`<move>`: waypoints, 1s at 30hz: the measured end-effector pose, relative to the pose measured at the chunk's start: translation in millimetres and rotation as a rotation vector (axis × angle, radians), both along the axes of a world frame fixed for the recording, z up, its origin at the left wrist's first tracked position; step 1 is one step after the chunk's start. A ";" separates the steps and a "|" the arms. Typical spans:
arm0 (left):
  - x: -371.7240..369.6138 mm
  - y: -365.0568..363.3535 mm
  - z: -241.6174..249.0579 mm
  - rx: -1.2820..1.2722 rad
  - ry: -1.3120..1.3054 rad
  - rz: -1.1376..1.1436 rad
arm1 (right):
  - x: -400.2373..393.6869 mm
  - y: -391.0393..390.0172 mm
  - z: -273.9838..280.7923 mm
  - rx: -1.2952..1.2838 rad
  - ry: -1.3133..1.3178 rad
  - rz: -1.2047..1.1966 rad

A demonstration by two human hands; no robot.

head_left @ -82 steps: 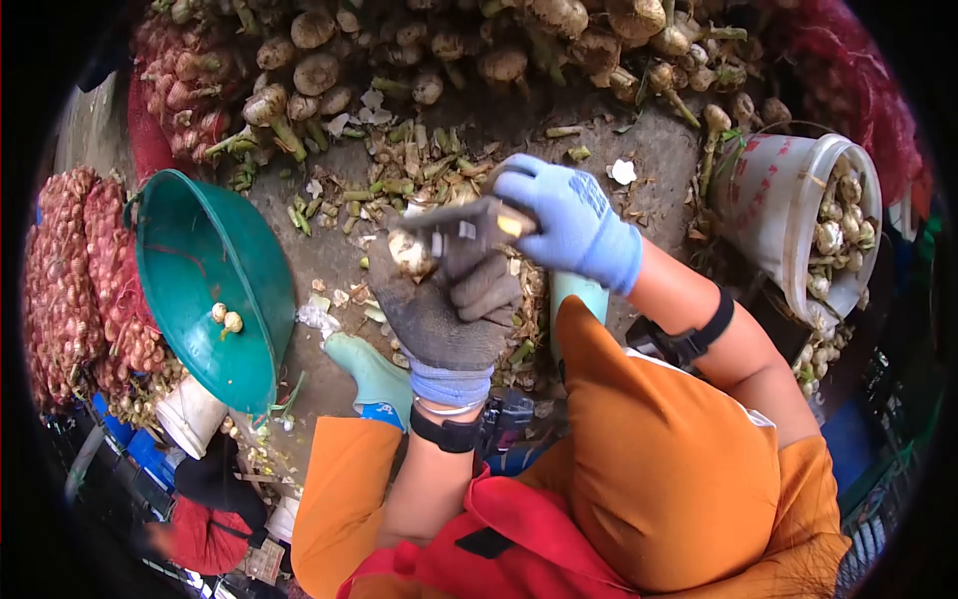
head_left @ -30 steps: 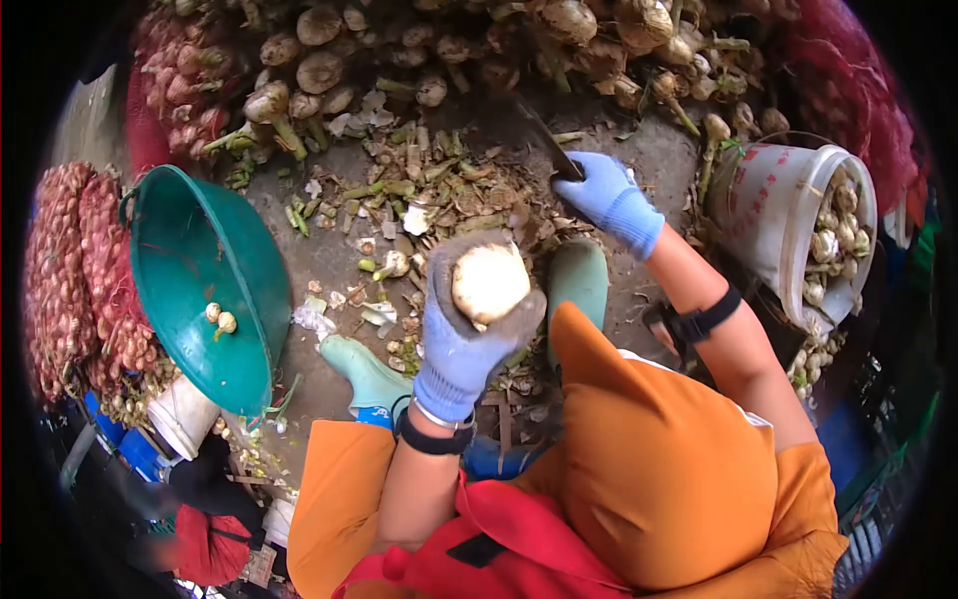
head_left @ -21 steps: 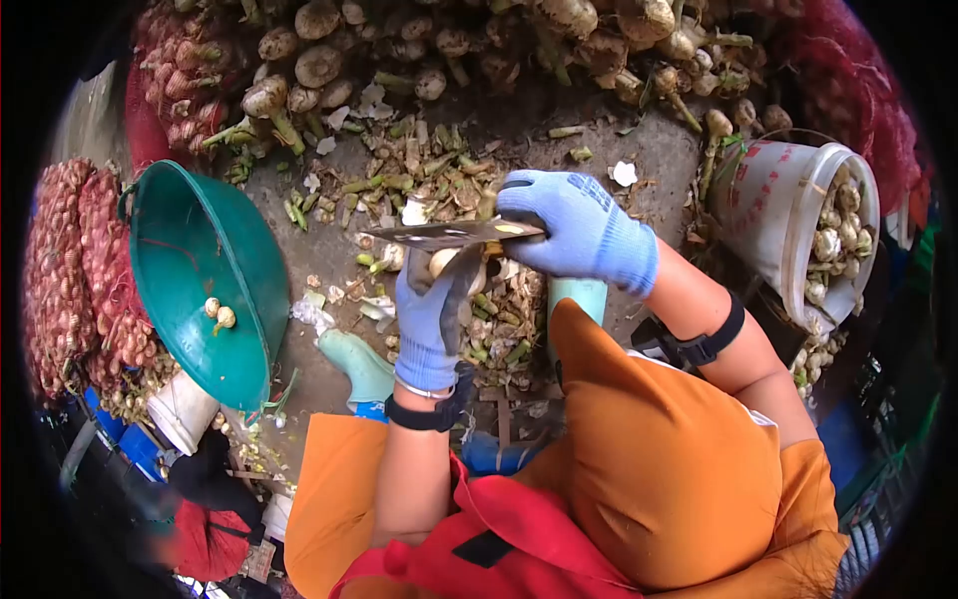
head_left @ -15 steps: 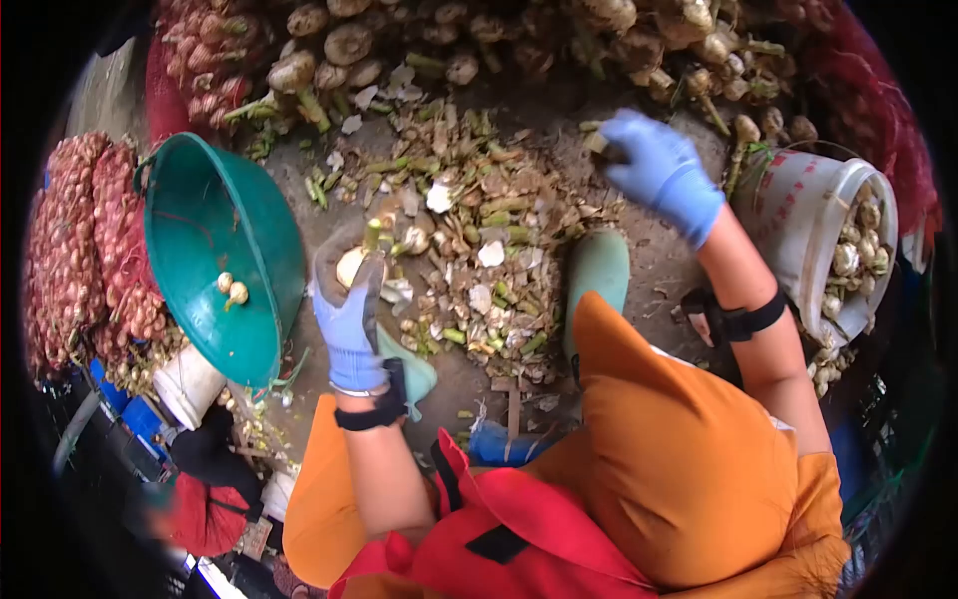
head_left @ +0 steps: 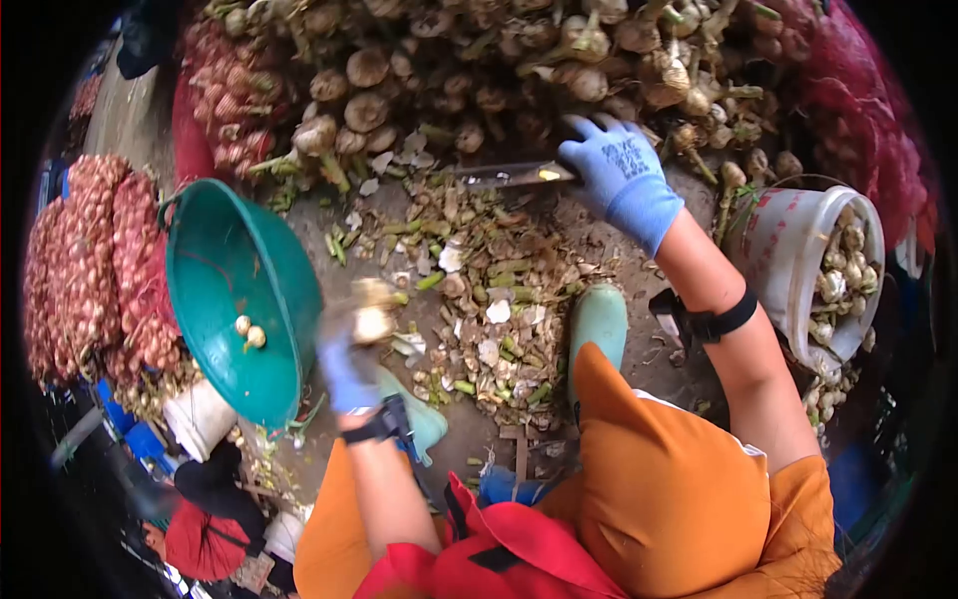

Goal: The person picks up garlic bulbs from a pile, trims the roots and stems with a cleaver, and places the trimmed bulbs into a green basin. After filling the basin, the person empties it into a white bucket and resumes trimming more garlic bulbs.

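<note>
My left hand (head_left: 347, 367), in a blue glove, is closed around a pale garlic bulb (head_left: 374, 325); motion smears both. That hand is beside the rim of a green basin (head_left: 205, 329), inside which lie two small garlic bulbs (head_left: 255, 336). In its own blue glove, my right hand (head_left: 624, 178) grips a knife (head_left: 494, 178), its handle hidden by the fingers and its blade pointing left. Beyond the blade rises a heap of garlic with stalks (head_left: 449, 70). Cut stalks and peelings (head_left: 499, 270) litter the ground between my hands.
A white bucket of garlic (head_left: 788, 235) lies tipped at my right, near a red mesh sack (head_left: 858, 110). Full mesh sacks (head_left: 90, 270) stand past the basin. My green boots (head_left: 599, 324) flank the scraps. Another person in red (head_left: 205, 539) is at lower left.
My right hand has turned, bringing the knife blade into plain sight across the scraps. The left hand still has the garlic bulb and now blurs with motion. The whole view has shifted slightly.
</note>
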State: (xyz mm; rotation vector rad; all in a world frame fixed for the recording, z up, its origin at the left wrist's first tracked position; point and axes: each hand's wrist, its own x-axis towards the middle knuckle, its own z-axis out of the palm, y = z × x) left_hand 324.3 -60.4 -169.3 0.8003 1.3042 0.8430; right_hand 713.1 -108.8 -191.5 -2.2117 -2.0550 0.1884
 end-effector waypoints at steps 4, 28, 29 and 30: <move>-59.0 45.4 49.3 0.163 -0.980 0.222 | 2.4 -18.0 34.0 0.200 -0.065 -0.035; 136.4 -64.5 -47.6 -0.115 -0.195 -0.234 | 5.2 31.1 24.2 -0.307 0.570 -0.076; 143.8 -62.9 -59.0 -0.065 -0.180 -0.271 | -6.2 16.7 3.7 -0.339 0.888 -0.086; 146.2 -63.7 -68.3 -0.014 -0.166 -0.309 | -21.3 0.9 -22.2 -0.367 1.206 -0.098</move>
